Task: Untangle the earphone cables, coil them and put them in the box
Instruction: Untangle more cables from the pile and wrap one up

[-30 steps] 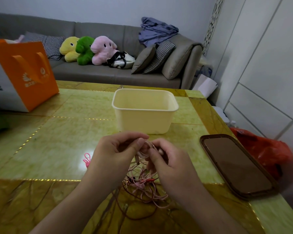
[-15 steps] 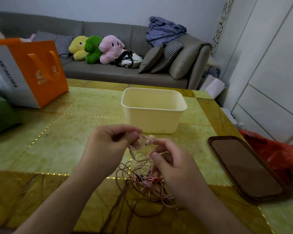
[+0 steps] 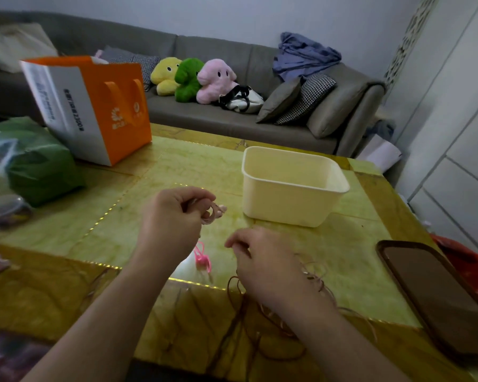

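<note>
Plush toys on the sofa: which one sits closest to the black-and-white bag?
The pink plush toy, rightmost of the three. It sits right beside the black-and-white bag; the green plush is in the middle and the yellow plush farthest left.

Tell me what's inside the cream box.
The box shows only bare inner walls at its far side; no cable is visible in it. Its near wall hides the floor, so I cannot tell what lies at the bottom.
</note>
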`<state>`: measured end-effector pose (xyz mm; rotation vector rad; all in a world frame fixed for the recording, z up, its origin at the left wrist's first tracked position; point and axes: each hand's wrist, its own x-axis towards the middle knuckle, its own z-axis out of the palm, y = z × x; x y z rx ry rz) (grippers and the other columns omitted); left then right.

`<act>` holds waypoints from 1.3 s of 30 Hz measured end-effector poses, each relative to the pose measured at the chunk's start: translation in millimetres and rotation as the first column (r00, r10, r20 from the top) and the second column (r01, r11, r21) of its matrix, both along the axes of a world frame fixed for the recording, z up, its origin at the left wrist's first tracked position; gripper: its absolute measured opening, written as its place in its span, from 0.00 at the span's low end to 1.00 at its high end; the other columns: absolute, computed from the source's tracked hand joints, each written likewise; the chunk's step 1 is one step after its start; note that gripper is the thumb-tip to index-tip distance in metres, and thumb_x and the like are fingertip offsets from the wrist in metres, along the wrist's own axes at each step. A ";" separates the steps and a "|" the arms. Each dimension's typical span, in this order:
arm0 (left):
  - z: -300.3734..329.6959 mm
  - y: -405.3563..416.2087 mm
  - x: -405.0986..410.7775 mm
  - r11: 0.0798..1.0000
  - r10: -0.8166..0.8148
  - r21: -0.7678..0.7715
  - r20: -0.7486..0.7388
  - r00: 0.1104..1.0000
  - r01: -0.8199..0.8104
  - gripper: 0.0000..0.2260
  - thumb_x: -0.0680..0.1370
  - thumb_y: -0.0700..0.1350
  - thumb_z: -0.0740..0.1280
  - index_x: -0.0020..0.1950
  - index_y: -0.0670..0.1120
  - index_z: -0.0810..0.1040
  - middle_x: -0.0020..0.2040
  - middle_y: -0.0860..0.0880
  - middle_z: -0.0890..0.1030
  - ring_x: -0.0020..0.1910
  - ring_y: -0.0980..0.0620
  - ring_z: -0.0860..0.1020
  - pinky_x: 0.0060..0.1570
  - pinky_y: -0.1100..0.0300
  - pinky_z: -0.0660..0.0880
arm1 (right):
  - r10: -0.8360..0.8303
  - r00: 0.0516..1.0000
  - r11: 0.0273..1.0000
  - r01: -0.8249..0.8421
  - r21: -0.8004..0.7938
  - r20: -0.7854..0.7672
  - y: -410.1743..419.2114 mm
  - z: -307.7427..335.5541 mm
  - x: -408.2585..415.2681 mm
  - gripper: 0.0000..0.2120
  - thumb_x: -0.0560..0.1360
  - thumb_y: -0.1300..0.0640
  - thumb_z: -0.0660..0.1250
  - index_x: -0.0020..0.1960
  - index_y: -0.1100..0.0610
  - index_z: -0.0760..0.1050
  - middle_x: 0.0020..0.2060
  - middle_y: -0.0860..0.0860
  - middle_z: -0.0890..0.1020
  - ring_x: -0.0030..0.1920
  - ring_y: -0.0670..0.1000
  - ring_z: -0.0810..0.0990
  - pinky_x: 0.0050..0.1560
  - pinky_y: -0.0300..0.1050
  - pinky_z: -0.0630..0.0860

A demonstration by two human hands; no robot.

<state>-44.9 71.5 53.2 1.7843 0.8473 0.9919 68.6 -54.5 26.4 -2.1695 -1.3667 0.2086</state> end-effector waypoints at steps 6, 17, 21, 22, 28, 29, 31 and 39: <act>-2.8 8.0 -1.0 0.999 0.029 -0.035 0.023 0.999 -0.028 0.11 0.80 0.35 0.71 0.46 0.49 0.88 0.36 0.57 0.87 0.36 0.58 0.86 0.34 0.59 0.80 | -0.057 0.998 0.980 0.048 -0.192 -0.041 59.6 -35.2 -1.6 0.11 0.76 0.61 0.70 0.54 0.52 0.86 0.50 0.52 0.88 0.53 0.56 0.86 0.52 0.50 0.84; -1.3 12.1 -1.1 1.000 -0.011 -0.028 0.025 1.000 0.011 0.12 0.80 0.37 0.72 0.45 0.53 0.88 0.37 0.55 0.87 0.38 0.56 0.86 0.37 0.65 0.79 | -0.086 0.992 0.990 0.074 -0.123 -0.093 59.1 -51.8 -16.6 0.07 0.74 0.52 0.79 0.45 0.50 0.81 0.40 0.45 0.85 0.41 0.46 0.84 0.45 0.50 0.85; -2.1 10.3 0.4 0.999 -0.022 -0.028 0.040 0.999 0.023 0.11 0.80 0.36 0.72 0.45 0.52 0.88 0.38 0.55 0.87 0.39 0.56 0.86 0.39 0.67 0.77 | -0.062 0.993 0.997 0.058 -0.043 -0.100 52.9 -49.1 -21.9 0.06 0.74 0.56 0.79 0.44 0.49 0.81 0.38 0.43 0.84 0.40 0.41 0.82 0.44 0.42 0.83; -1.5 9.3 0.5 0.999 -0.022 -0.027 0.039 0.999 0.023 0.11 0.80 0.36 0.72 0.45 0.52 0.88 0.37 0.55 0.87 0.39 0.56 0.86 0.39 0.68 0.77 | -0.058 0.994 0.998 0.055 -0.029 -0.097 52.0 -49.1 -22.6 0.06 0.73 0.55 0.79 0.44 0.49 0.82 0.38 0.43 0.84 0.39 0.41 0.82 0.43 0.41 0.82; -1.9 7.4 1.1 0.999 -0.021 -0.034 0.024 0.999 0.022 0.12 0.80 0.37 0.72 0.45 0.54 0.88 0.37 0.54 0.87 0.38 0.50 0.87 0.42 0.45 0.84 | -0.060 0.998 0.998 0.060 0.002 -0.018 49.2 -57.9 -23.2 0.06 0.74 0.50 0.79 0.46 0.50 0.84 0.41 0.43 0.85 0.42 0.44 0.82 0.45 0.46 0.83; -1.8 7.0 1.3 0.999 -0.021 -0.037 0.028 0.999 0.022 0.12 0.80 0.37 0.72 0.45 0.54 0.88 0.37 0.54 0.87 0.38 0.49 0.87 0.42 0.43 0.84 | -0.055 0.998 0.998 0.055 0.012 -0.010 48.6 -58.8 -23.1 0.06 0.74 0.50 0.78 0.46 0.50 0.85 0.41 0.43 0.85 0.43 0.44 0.82 0.46 0.46 0.84; -1.3 5.6 2.0 0.999 -0.021 -0.042 0.032 0.999 0.022 0.12 0.80 0.37 0.72 0.45 0.53 0.88 0.37 0.53 0.87 0.37 0.49 0.86 0.42 0.45 0.84 | -0.050 0.999 0.998 0.050 0.025 0.009 46.7 -59.0 -22.8 0.04 0.76 0.50 0.76 0.47 0.50 0.86 0.43 0.44 0.85 0.44 0.45 0.82 0.48 0.46 0.83; -2.0 2.7 5.0 0.998 -0.040 -0.039 0.022 0.999 0.041 0.12 0.80 0.37 0.72 0.45 0.53 0.88 0.37 0.53 0.87 0.38 0.49 0.87 0.43 0.44 0.84 | -0.024 1.000 1.000 0.024 0.017 0.005 38.8 -54.6 -16.9 0.07 0.77 0.54 0.73 0.52 0.48 0.88 0.47 0.43 0.85 0.42 0.42 0.79 0.45 0.28 0.76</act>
